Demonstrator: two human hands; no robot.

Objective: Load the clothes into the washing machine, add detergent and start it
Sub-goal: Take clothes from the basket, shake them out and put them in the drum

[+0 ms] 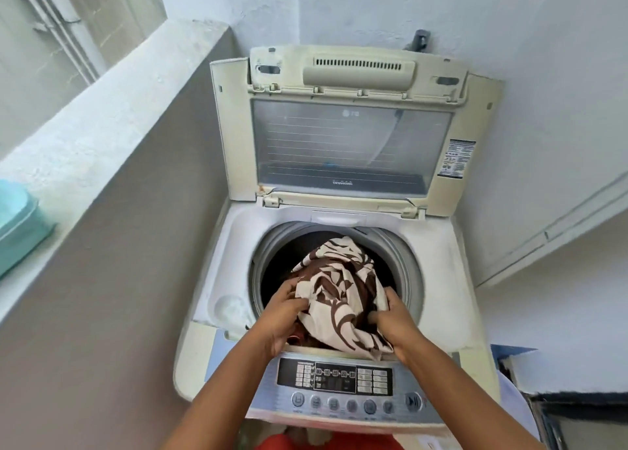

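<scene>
A top-loading washing machine stands in front of me with its lid raised upright against the wall. A brown and cream patterned cloth bulges out of the round drum opening and hangs over its near edge. My left hand grips the cloth's left side. On the cloth's right side my right hand holds it too, at the drum's front rim. The control panel with its row of buttons lies just below my wrists. No detergent shows.
A grey parapet wall runs along the left, with a turquoise plastic tub on its ledge. White walls close in behind and to the right. Something orange sits at the bottom edge.
</scene>
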